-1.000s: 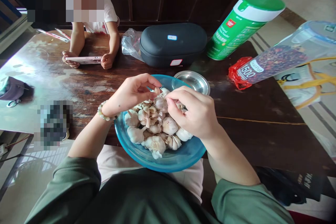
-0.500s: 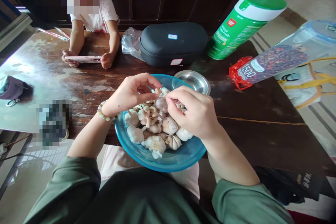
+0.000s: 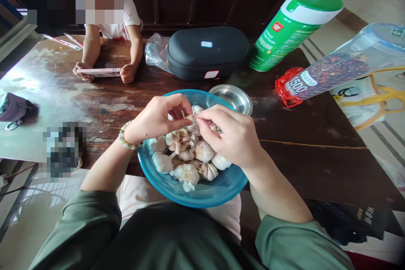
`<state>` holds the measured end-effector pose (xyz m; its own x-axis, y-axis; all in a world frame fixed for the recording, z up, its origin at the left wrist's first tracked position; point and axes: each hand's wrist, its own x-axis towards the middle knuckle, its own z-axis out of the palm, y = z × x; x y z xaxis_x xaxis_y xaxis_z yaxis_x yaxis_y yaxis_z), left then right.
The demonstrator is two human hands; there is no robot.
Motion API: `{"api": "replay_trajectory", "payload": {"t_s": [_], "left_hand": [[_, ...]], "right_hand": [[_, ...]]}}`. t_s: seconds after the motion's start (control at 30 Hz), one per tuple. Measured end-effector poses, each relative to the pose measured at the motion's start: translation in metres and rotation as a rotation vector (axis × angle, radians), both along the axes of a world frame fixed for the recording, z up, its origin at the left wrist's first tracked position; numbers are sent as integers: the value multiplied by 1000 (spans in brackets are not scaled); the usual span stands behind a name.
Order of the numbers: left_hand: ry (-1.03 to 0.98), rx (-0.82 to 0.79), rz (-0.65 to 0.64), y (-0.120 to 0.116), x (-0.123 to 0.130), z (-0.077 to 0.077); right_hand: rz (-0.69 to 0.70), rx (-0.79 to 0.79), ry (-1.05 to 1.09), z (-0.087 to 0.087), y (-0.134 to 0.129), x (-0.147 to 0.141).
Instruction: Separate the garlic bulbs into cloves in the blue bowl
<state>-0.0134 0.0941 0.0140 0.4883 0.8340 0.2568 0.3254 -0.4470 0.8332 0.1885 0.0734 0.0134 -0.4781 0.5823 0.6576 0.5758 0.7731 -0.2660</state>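
Observation:
Above a blue plastic basin (image 3: 193,201) full of garlic bulbs (image 3: 186,174), my two hands meet fingertip to fingertip. My left hand (image 3: 160,119), with a bead bracelet on its wrist, pinches a small garlic clove (image 3: 189,117) between thumb and fingers. Close against it, the thumb and forefinger of my right hand (image 3: 230,133) are pressed together at the clove's end; whatever they grip is too small to make out. Whole bulbs and loosened ones lie heaped below, partly hidden by my hands.
A shallow metal bowl (image 3: 236,98) sits just behind the basin. Farther back stand a black case (image 3: 207,52), a green canister (image 3: 281,33) and a clear jar (image 3: 335,67). Across the wooden table (image 3: 300,168), a person's hands hold a pink phone (image 3: 99,72).
My left hand has lowered slightly and its fingertips have closed in on the clove. My right fingertips have shifted a little left toward it. The camera view has moved slightly.

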Motion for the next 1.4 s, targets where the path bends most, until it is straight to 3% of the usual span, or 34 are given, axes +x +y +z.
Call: {"api": "replay_trajectory", "payload": {"t_s": [0.73,1.4], "left_hand": [[30,97,-15,0,0,2],[62,90,-33,0,0,2]], "right_hand": [[14,-93,-28,-2,2,1],[24,-93,-42,-2,3,1]]}}
